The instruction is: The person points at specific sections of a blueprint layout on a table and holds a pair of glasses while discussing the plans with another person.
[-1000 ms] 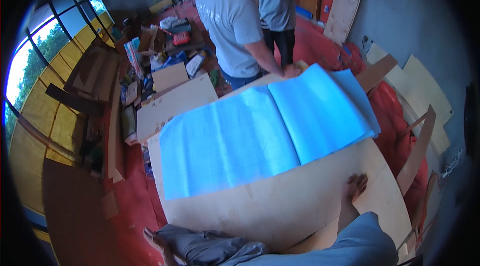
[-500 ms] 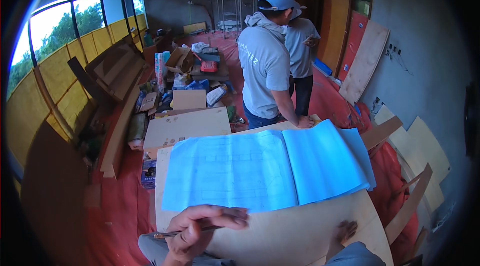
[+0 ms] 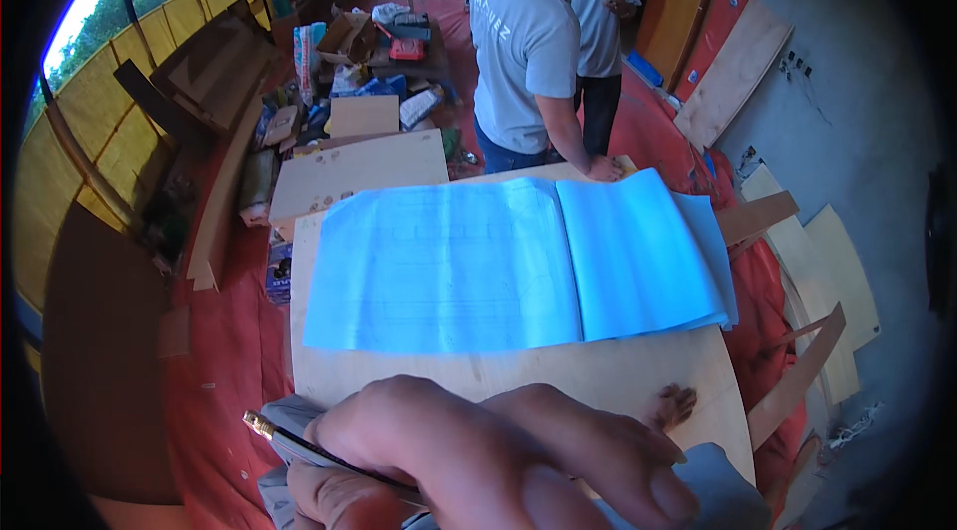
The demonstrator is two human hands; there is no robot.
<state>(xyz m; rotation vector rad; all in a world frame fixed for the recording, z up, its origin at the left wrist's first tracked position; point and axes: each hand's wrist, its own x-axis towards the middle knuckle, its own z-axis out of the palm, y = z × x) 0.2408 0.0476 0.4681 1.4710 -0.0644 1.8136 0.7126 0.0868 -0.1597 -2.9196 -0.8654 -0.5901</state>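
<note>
My left hand [image 3: 498, 450] is raised close in front of me, large in view and slightly blurred. Its fingers reach to the right, and a slim dark pen [image 3: 321, 456] with a brass-coloured end is held in it; part of the pen is hidden behind the fingers. My right hand [image 3: 676, 406] rests on the bare plywood board [image 3: 588, 370] near its right edge, fingers apart and holding nothing. Beyond both hands, large drawing sheets [image 3: 449, 266] lie spread on the board. Their right part is a turned-over sheet [image 3: 638, 256] that curls at its edge.
A person in a grey hooded top [image 3: 523, 51] leans a hand [image 3: 604, 168] on the board's far edge. Another person [image 3: 601, 26] stands behind. Boxes and bags [image 3: 349, 36] are piled far left. Offcuts [image 3: 797, 375] stand at the right on red floor sheeting [image 3: 224, 370].
My left hand has come up closer and moved to the right with the pen. The view has tilted down, so the sheets sit higher. My right hand stays on the board.
</note>
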